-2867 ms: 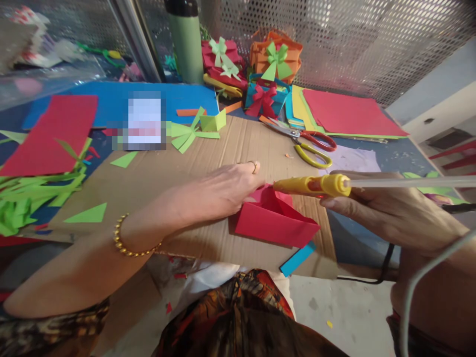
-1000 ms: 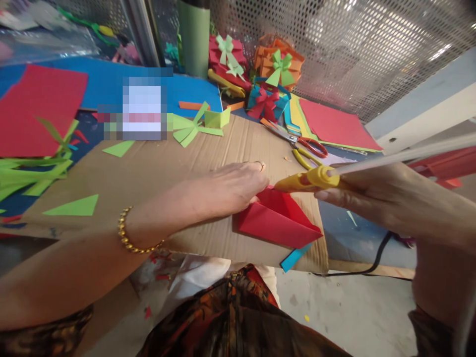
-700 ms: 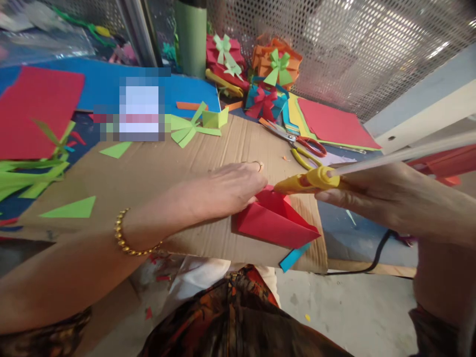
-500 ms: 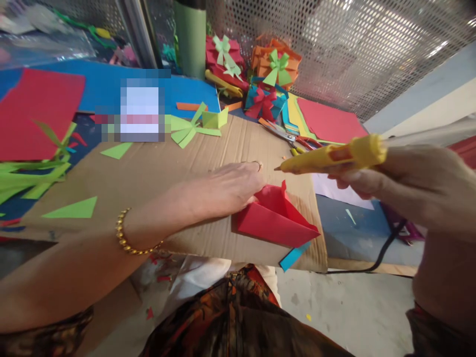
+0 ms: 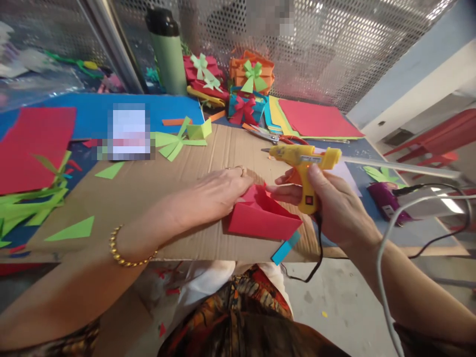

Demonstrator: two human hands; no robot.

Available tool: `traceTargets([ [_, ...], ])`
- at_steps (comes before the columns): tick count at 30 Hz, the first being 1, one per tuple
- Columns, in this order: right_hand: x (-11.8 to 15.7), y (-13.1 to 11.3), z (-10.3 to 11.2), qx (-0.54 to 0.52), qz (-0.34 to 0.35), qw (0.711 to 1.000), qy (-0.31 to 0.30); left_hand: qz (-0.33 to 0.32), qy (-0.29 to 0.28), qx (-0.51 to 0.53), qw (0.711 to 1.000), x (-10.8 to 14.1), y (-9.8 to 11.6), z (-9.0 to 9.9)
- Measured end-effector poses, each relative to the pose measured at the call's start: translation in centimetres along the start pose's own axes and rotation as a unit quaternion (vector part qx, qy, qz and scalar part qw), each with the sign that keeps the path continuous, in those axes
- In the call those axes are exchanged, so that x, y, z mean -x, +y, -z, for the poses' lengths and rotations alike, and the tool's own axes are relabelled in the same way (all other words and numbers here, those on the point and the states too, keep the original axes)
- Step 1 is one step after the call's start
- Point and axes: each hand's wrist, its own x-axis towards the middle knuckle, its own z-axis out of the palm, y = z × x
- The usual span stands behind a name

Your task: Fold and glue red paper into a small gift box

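My right hand is wrapped round the handle of a yellow hot glue gun. Its nozzle points left, above the cardboard, and two fingers reach out to the back edge of a red folded paper box. My left hand presses on the left end of that box, which stands open at the top. The left fingertips are hidden behind the hand, so I see the fingers closed at the paper. A blue paper strip sticks out from under the box's front right corner.
A cardboard sheet covers the table. Scissors, green paper pieces and stacked coloured paper lie around. Finished paper bags with bows and a green flask stand behind. A white cable crosses my right forearm.
The glue gun has swung from a level pose seen end-on to upright in my right hand, closer to the box. My left hand stays on the box. The view has shifted.
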Motion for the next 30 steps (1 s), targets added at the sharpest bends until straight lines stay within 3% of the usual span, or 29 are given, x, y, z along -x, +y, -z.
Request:
traceTargets([
  [5, -0.2, 0.7, -0.6, 0.004, -0.021, 0.999, -0.026, 0.001, -0.001, -0.005, 1.0, -0.2, -0.5, -0.2],
  [14, 0.4, 1.2, -1.2, 0.016, -0.002, 1.0, -0.012, 0.016, -0.004, -0.015, 1.0, 0.2, 1.0, 0.4],
  [20, 0.5, 0.9, -1.4, 0.083, 0.006, 0.996, -0.004, -0.01, -0.009, -0.05, 0.999, 0.1, 0.7, -0.1],
  [30, 0.6, 0.8, -1.1, 0.183, 0.054, 0.982, -0.018, 0.016, -0.016, -0.047, 0.999, -0.2, 1.2, 0.0],
])
